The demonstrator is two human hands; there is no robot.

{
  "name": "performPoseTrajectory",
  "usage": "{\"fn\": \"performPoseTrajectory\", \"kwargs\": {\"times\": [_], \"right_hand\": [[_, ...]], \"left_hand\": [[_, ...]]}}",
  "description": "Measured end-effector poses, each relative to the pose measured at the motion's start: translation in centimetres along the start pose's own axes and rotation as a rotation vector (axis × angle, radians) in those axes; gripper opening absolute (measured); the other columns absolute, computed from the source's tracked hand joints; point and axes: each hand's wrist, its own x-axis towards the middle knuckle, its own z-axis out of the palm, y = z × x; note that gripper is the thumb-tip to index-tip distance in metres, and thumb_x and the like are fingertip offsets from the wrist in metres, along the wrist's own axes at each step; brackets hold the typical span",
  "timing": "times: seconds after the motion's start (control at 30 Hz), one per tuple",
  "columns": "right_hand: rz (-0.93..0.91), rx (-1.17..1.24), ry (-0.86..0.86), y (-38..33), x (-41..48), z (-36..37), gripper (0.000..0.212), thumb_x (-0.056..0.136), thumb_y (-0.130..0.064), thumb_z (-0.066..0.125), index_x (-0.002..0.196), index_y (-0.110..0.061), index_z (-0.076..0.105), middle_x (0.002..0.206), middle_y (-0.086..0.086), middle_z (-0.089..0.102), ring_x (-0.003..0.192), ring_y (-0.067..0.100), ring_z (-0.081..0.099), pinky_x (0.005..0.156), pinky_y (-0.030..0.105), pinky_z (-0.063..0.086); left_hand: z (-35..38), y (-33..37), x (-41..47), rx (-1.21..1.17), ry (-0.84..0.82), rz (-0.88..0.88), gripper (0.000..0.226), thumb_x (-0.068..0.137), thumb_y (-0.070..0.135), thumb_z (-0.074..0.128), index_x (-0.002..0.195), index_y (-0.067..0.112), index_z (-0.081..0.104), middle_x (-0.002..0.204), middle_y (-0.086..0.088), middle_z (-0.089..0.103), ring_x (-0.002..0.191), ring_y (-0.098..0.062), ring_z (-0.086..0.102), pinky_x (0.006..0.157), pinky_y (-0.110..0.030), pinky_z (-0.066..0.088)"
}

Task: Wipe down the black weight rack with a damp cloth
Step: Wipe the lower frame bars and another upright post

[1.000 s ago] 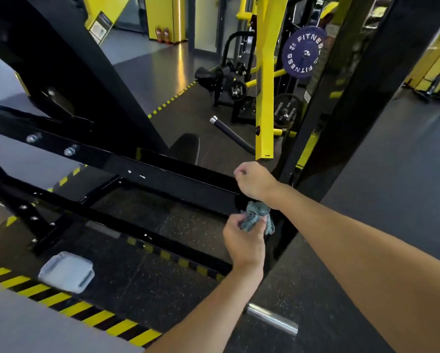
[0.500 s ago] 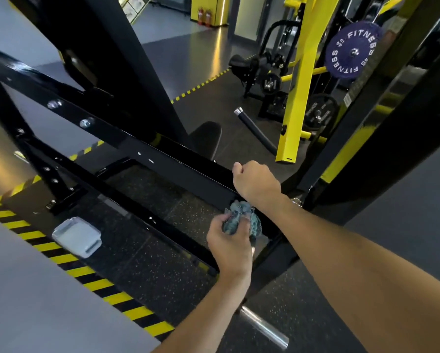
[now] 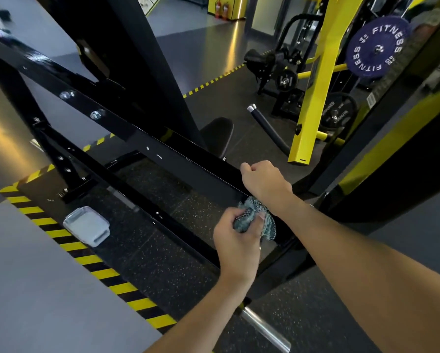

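Observation:
The black weight rack [image 3: 142, 138] runs diagonally from upper left to the centre, with a long glossy crossbar and a lower bar beneath it. My right hand [image 3: 263, 178] curls over the top edge of the crossbar near its right end and grips it. Just below, my left hand [image 3: 235, 235] holds a bunched blue-green cloth [image 3: 256, 217] against the rack where the crossbar meets the dark upright. Part of the cloth is hidden by my fingers and my right wrist.
A pale grey pad [image 3: 86, 225] lies on the speckled floor by the yellow-black hazard stripe [image 3: 91, 261]. A chrome bar end [image 3: 264, 329] juts out low at the bottom. A yellow post [image 3: 313, 98], a purple plate [image 3: 378, 47] and a black seat [image 3: 217, 137] stand behind.
The view has swung and tilted, so the rack now slants more steeply. Both hands stay at the same joint; the left hand with the cloth has shifted slightly lower along it.

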Motion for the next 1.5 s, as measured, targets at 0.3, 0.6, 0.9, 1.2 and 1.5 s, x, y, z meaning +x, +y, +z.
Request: {"fn": "performPoseTrajectory", "kwargs": {"times": [0.3,0.6,0.9,1.2,1.5], "right_hand": [[-0.240,0.005,-0.078,-4.7,0.5,0.2,0.029,0.103,-0.018,0.035,0.122,-0.014,0.057,0.111,0.009,0.059,0.097,0.027,0.054,0.080,0.035,0.042],[-0.285,-0.156,-0.040,-4.4,0.2,1.1,0.028,0.105,-0.022,0.030,0.127,-0.019,0.048,0.115,0.009,0.061,0.090,0.025,0.051,0.078,0.038,0.038],[-0.258,-0.172,-0.020,-4.3,0.3,1.2,0.029,0.106,-0.024,0.028,0.126,-0.021,0.048,0.115,0.008,0.061,0.095,0.028,0.055,0.079,0.039,0.039],[-0.238,-0.194,0.000,-4.5,0.0,1.4,0.029,0.105,-0.022,0.029,0.126,-0.019,0.050,0.114,0.010,0.062,0.091,0.029,0.053,0.077,0.039,0.039],[-0.318,-0.029,-0.138,-8.8,3.6,2.8,0.033,0.105,-0.030,0.031,0.115,-0.012,0.056,0.107,0.011,0.061,0.095,0.030,0.056,0.082,0.039,0.045]], "left_hand": [[-1.5,-1.8,1.9,0.016,0.081,-0.115,0.012,0.088,0.012,0.075,0.094,0.011,0.064,0.083,-0.003,0.069,0.070,-0.010,0.068,0.062,-0.021,0.055],[-2.9,0.1,4.8,0.020,0.089,-0.074,0.010,0.089,0.012,0.072,0.093,0.013,0.064,0.085,0.002,0.068,0.074,-0.006,0.068,0.065,-0.019,0.055],[-4.7,1.7,7.7,0.060,0.096,0.014,0.010,0.089,0.016,0.074,0.090,0.014,0.065,0.085,-0.001,0.069,0.073,-0.009,0.067,0.062,-0.019,0.054],[-6.0,1.1,8.9,0.132,0.091,-0.015,0.011,0.089,0.021,0.074,0.091,0.019,0.064,0.085,0.001,0.067,0.071,-0.005,0.064,0.062,-0.021,0.053],[-6.1,-0.1,8.9,0.215,0.110,-0.034,0.012,0.090,0.021,0.074,0.094,0.014,0.065,0.075,0.007,0.062,0.061,-0.001,0.057,0.054,-0.015,0.044]]}}
